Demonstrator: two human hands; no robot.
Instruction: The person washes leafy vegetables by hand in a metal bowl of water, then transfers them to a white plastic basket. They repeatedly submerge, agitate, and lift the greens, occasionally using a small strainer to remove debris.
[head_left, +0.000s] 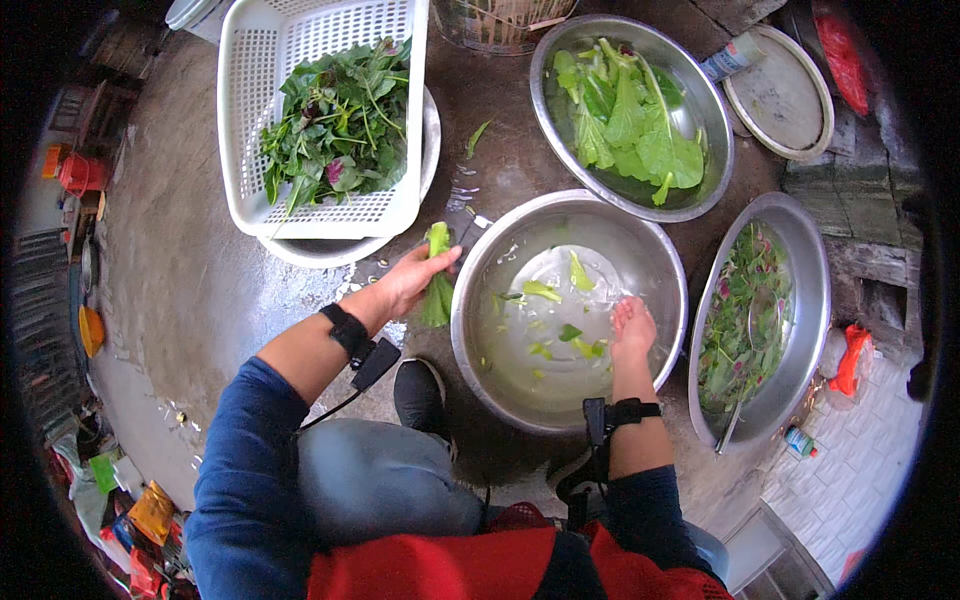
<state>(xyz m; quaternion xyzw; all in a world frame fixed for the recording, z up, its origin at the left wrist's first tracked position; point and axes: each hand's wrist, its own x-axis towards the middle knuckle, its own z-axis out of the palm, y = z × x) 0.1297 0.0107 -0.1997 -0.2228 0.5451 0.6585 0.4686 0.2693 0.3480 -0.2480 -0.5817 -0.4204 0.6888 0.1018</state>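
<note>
My left hand (412, 279) grips green leafy stalks (436, 300) just outside the left rim of a large metal basin (480, 360). Over the right part of that basin, at the water, is my right hand (632, 324), its fingers curled; whether it holds anything is unclear. Loose leaf pieces (541, 290) float in the water. Behind it, an oval metal basin (724, 172) holds large green leaves (626, 124) in water. At the right, another metal basin (814, 315) contains small leaves with purple parts (739, 337) and a metal ladle (731, 427).
A white perforated plastic basket (322, 225) with leafy greens (337, 127) rests on a round basin (322, 259) at the upper left. A wire-handled bucket (495, 34) stands at the top. A round lid (787, 97) and a small bottle (800, 441) are at the right.
</note>
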